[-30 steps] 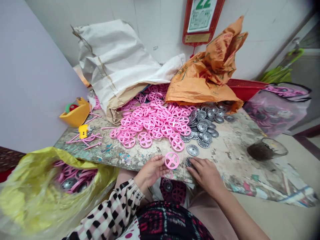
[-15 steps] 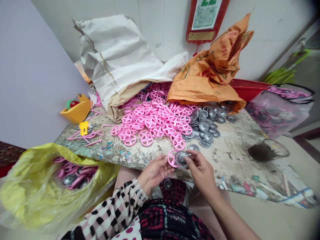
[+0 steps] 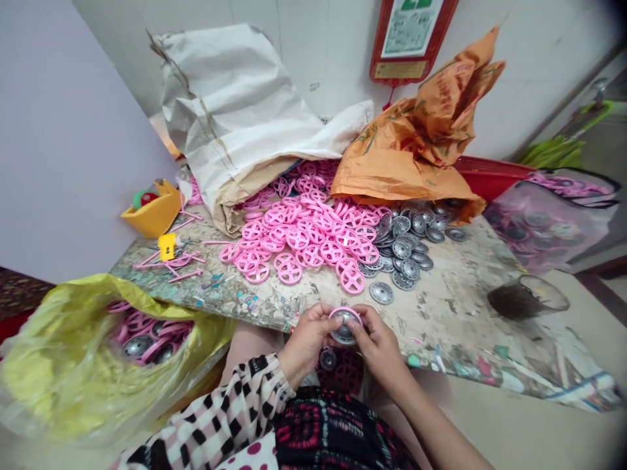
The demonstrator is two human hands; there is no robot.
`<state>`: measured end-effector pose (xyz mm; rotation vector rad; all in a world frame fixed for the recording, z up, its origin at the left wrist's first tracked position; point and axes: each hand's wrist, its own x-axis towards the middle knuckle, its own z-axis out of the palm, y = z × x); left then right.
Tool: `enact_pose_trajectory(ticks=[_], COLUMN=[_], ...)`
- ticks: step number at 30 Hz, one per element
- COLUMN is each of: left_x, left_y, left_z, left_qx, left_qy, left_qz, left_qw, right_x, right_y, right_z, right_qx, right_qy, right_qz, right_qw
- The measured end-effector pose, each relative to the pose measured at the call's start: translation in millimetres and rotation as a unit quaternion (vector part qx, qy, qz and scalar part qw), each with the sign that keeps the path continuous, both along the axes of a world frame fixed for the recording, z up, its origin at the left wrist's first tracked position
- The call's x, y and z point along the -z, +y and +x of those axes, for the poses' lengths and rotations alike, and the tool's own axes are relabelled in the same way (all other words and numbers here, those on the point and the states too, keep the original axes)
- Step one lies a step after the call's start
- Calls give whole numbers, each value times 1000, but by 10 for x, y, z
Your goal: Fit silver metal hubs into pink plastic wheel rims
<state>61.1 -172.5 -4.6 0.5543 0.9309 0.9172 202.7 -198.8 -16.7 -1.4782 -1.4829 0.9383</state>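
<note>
Between my two hands, just off the table's front edge, is a pink toy wheel with a grey hubcap lying over its face. My left hand grips its left side, thumb pressing on the hubcap. From the right, my right hand pinches it too, its thumb also on the hubcap. Beyond them spreads a heap of pink toy wheels, and to its right a pile of grey hubcaps. One loose hubcap lies nearest my hands.
A white sack and an orange sack lie open behind the heaps. At left are a yellow holder and pink rods. Below hangs a yellow bag of wheels. A glass lies at right on the worn table.
My right hand has brought the hubcap left onto the pink wheel. Both thumbs now press on it, where before the two parts only overlapped side by side.
</note>
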Motion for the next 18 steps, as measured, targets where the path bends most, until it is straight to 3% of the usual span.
enact_pose_trajectory(ticks=[5,8,12,18], left_x=[41,30,7,14], left_y=[-44,-81,-147,-99], left_z=[45,50,53,22], left_qx=[-1,35,76,132], left_qy=[14,28,132,226], left_qz=[-6,37,108,158], left_qw=[1000,998,982,952], right_x=[62,132,162,129], right_y=[-22,-35,-79,-70], right_z=[-25,-27,-37,162], right_qx=[36,38,25,4], right_qy=[20,87,145,51], right_qz=[-9,-24,-31,-15], right_qw=[999,995,989,999])
